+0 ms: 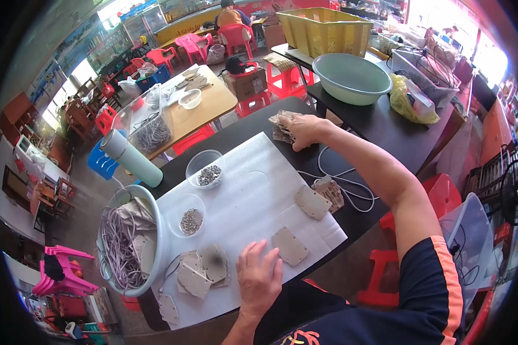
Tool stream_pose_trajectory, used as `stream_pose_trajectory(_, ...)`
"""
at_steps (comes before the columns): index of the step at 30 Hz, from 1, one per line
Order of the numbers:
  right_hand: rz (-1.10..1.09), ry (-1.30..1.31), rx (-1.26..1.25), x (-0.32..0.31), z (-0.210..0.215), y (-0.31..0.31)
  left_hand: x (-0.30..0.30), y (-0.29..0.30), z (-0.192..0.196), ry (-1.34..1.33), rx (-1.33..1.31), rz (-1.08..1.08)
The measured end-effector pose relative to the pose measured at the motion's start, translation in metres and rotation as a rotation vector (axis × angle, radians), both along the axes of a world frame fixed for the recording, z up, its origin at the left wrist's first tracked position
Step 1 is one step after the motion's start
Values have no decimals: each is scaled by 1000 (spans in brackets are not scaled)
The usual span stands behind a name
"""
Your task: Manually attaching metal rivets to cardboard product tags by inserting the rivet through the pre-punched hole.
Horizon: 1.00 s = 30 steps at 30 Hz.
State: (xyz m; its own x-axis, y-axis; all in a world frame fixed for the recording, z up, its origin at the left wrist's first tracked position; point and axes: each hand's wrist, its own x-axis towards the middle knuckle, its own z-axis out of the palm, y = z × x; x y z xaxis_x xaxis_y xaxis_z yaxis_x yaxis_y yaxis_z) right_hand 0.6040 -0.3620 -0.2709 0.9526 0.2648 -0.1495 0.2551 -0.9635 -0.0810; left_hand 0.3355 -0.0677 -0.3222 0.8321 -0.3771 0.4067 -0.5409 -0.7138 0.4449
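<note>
Flat grey-brown plates with little holes near the edges (290,246): saw them in a few spots, some in piles and one lying all alone on the near right part of the sheet. Worked at a long black table (242,127). Had a big, thin, soft-looking white sheet (247,213) spread over much of it. Saw a wide, round, pale green plastic tub (163,247) at the left side, with a tangle of thin, light purple cords (120,253) and more plates in it. Saw a tall, round, pale green bottle (133,161) just past that tub.

Had the right hand (308,131) far out on a stack of plates (282,118), past the sheet on the black table top. Had its fingers bent down over the stack, but could not tell about a real grip. Held the left hand (259,279) low over the sheet, fingers a little wide, with nothing seen in it, just beside the lone plate.

Saw a loose pile of plates (198,273) near the tub. Saw two round, clear plastic bowls (184,202) with tiny, shiny silver bits (191,222) in both.

Guessed at the step: getting plates from the far stack. Judged the next move to call for a good pinch and a gentle lift, without tipping the rest.
</note>
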Motion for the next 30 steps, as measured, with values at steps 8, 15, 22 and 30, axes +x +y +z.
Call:
stream_pose_trajectory(8,-73,-345,-16,-24,-25,20,0,0,0,11,-13,0)
stream_pose_trajectory(15,-16,-583,7,-27,-30,5,-3,0,0,5,-20,-9)
stream_pose_trajectory(22,-130,-832,450,-6,27,-74,-5,1,-2,6,-13,-2)
stream_pose_trajectory(30,-510,-860,14,18,60,-201,-6,0,-1,9,3,14)
